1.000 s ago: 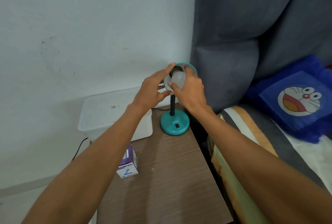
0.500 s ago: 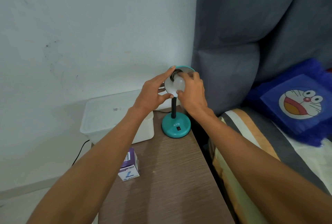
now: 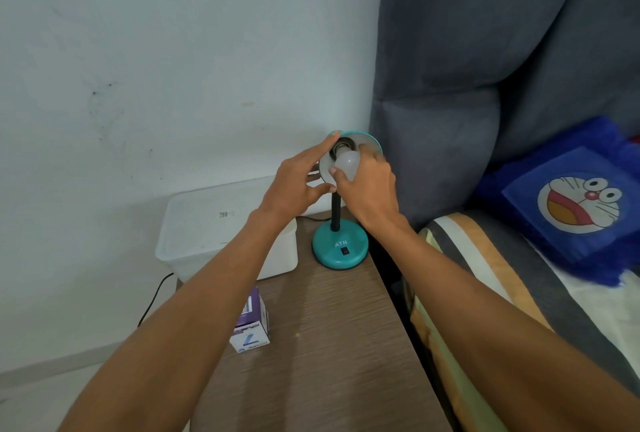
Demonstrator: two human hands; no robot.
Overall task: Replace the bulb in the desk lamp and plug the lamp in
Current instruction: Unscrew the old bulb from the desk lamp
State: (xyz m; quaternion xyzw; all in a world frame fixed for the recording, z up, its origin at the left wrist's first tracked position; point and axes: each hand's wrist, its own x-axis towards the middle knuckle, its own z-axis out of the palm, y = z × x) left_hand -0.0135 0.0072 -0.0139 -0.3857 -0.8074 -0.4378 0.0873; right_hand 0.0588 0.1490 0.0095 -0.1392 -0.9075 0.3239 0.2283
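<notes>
A teal desk lamp [image 3: 340, 247] with a black neck stands at the far end of the wooden table [image 3: 332, 345]. Its shade [image 3: 367, 141] tilts towards me, showing the dark socket. A white bulb [image 3: 347, 160] sits at the socket mouth, and my right hand [image 3: 369, 187] grips it from the right and below. My left hand [image 3: 300, 184] holds the shade's left rim, forefinger along the top edge, thumb underneath. A black cord [image 3: 154, 296] runs down the wall behind the table; its plug is out of sight.
A white lidded plastic box [image 3: 214, 227] stands left of the lamp against the wall. A small purple and white bulb carton [image 3: 251, 322] lies nearer me on the table. To the right are a grey padded headboard [image 3: 485, 85], striped bedding and a blue cartoon cushion [image 3: 575, 203].
The view has shifted slightly. My right hand has turned on the bulb, its fingers now lower around it. My left hand keeps hold of the shade.
</notes>
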